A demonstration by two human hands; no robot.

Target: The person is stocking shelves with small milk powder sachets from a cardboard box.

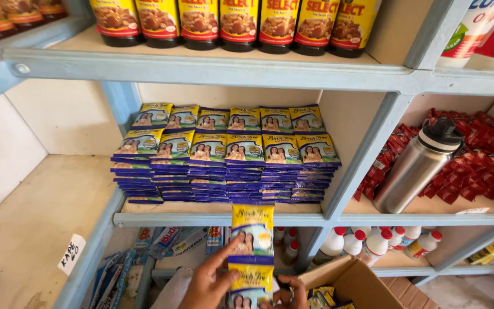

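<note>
My left hand [210,283] and my right hand [291,293] hold up a joined strip of yellow-and-blue sachets [252,246] low in the middle, just below the shelf edge. The left fingers pinch the strip's left side; the right hand grips its lower end. Straight above, stacks of the same sachets [224,154] fill the middle shelf compartment in several rows, fanned upward at the back. An open cardboard box [354,283] with more of these sachets sits at the lower right, next to my right hand.
A steel flask with a black lid [417,166] leans among red sachets [475,160] in the right compartment. Dark sauce bottles [235,23] line the top shelf. White bottles with red caps [373,243] stand below. The left compartment [41,223] carries a paper tag.
</note>
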